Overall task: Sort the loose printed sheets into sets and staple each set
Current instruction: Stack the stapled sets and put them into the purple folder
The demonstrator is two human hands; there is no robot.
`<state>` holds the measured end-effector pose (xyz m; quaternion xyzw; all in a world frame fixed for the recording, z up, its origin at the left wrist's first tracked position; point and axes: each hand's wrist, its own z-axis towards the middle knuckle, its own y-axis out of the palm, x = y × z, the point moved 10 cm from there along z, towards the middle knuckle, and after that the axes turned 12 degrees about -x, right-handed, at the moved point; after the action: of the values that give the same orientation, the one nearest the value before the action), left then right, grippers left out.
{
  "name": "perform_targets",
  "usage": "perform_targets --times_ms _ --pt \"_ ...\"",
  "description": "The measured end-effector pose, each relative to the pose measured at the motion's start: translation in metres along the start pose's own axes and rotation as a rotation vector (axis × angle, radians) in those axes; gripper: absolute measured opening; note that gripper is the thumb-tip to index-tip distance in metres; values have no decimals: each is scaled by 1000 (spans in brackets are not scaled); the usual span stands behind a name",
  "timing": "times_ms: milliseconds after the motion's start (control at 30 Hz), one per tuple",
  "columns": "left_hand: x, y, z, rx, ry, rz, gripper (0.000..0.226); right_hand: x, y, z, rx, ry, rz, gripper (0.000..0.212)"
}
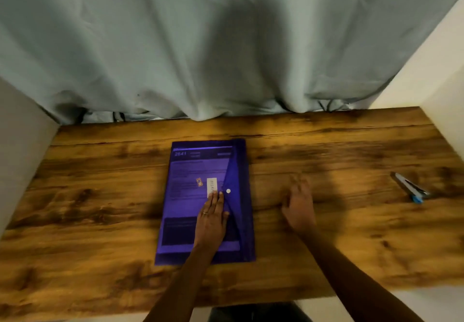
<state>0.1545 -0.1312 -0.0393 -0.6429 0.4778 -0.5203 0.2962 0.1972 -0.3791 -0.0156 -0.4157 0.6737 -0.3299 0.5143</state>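
Left hand (212,217) lays joined fingers on a translucent purple folder (187,168); right hand (298,206) is blurred, fingers unclear.

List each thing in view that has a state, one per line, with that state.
Purple folder: flat on the desk, flap closed.
Printed sheets: inside the folder, not taken out.
Left hand: open, flat on the folder beside the snap.
Right hand: open, blurred, holding nothing, right of the folder.
Stapler: lying at the desk's right side, untouched.

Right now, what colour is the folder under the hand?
The folder is purple, with a white snap button, seen best in the head view.
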Motion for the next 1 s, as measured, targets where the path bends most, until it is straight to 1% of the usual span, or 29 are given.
perform_targets --times_ms 67,100,167,233,333,433,500,533,600,667,700,767,833,900,1000 --pt "18 5 10 -14 15 -3 58 67 -25 6 -13 201 -54 86" --pt "25 8 14 -25 19 -8 59 100 -39 6 6 293 -42 89" --pt "39 12 21 -39 23 0 61 160 -71 -1 110 427 50 79" --pt "47 15 28 -40 12 1 62 211 -96 -9 170 521 99 69" --pt "55 19 35 -49 -12 6 64 264 -124 -10 181 603 118 68" --pt "61 20 39 -43 -27 -6 63 305 -126 2 48 646 66 72" --pt "64 20 40 -50 -38 -13 62 319 -125 7 -3 664 48 65" --pt "65 20 40 -55 -42 -22 62 323 -126 8 14 683 63 58" --pt "65 19 40 -59 -45 -40 62 322 -131 7 70 726 107 46" --pt "66 18 39 -69 -45 -54 65 307 -129 7 90 718 111 43" --pt "66 19 38 -77 -48 -62 66 292 -126 8 94 667 102 42" --pt "66 20 38 -105 -54 -82 70 252 -113 15 96 498 112 42" --pt "67 21 38 -124 -51 -79 77 207 -90 20 42 366 147 46" --pt "67 22 38 -134 -50 -65 84 162 -68 24 -36 273 117 53" --pt "67 21 37 -138 -55 -52 88 102 -40 25 -110 195 135 59"
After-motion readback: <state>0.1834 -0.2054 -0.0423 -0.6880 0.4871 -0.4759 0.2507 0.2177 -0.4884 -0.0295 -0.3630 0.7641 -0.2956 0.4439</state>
